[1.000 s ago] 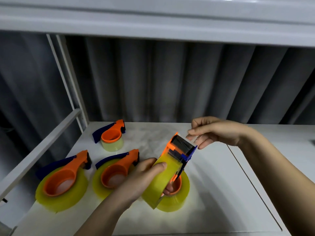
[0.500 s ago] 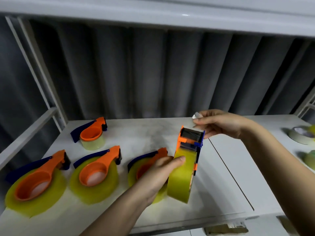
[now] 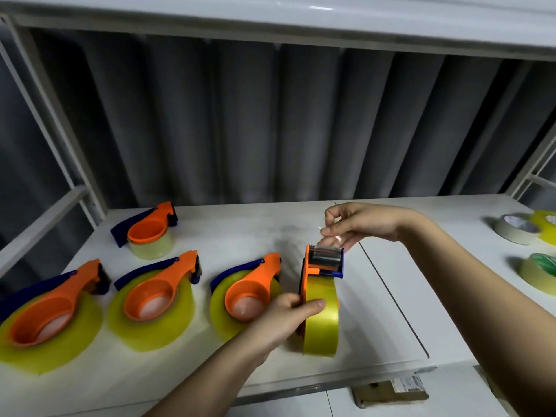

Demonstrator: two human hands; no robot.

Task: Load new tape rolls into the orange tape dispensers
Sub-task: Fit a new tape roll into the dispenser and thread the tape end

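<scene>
your left hand point(image 3: 288, 311) wraps around the yellow tape roll point(image 3: 321, 317) that stands on edge on the white table point(image 3: 385, 311), thumb laid over the roll's outer face; the other fingers are hidden behind the roll and the orange dispenser point(image 3: 319, 266) it sits in, so you cannot see how they lie. your right hand point(image 3: 358, 224) hovers just above the dispenser's head, thumb and fingertips pinching something thin and clear, most likely the tape's free end, though the strip is nearly invisible against the skin. the far side of the held dispenser is out of sight. left of it three loaded dispensers lie flat in a row: the nearest one point(image 3: 249, 293) partly covered by your left hand, the middle one point(image 3: 156, 299), and the far-left one point(image 3: 48, 317) cut off by the frame edge. a smaller loaded dispenser point(image 3: 147, 230) sits behind them. at the right edge, well apart, lie a pale tape roll point(image 3: 516, 230), a yellow roll point(image 3: 546, 224) cut off by the frame, and a roll with green inside point(image 3: 538, 272). a cardboard piece point(image 3: 391, 389) lies below the table's front edge.
</scene>
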